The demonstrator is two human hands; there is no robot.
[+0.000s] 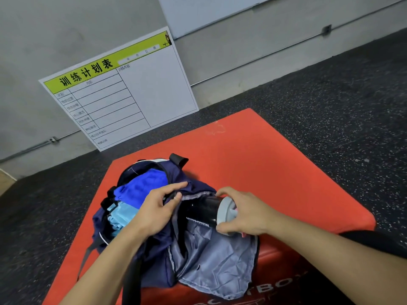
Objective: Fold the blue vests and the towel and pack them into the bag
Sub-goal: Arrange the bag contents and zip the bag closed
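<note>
Bag (167, 256): navy, soft and slack, slumped on the red plyo box (275, 164) right under both hands; its grey lining spills out below the right grip.
Left grip (158, 210): fingers loosely curled, thumb and forefinger pinching the bag's opening edge, holding the mouth apart.
Right grip (242, 213): wrapped around the grey lid end of a black bottle (203, 211), which lies on its side, its base pointing into the opening held by the left grip.
Blue vests (141, 186): bright blue cloth already inside the main compartment, just beyond the left grip; how neatly folded, I cannot tell.
Towel (122, 213): pale blue fabric tucked in beside the left wrist, under the vests; I take it for the towel.
Handling: the bag looks light, floppy and rather slippery, so it should collapse unless an edge is held; best taken at the stiffer zip rim or a strap. The clothes will squash easily.
Progress: my judgement is that the packing of cloth is done, with the bottle going in.
Beyond the hands: a white training-plan board (123, 89) leans on the grey wall, dark speckled floor (330, 95) around.
</note>
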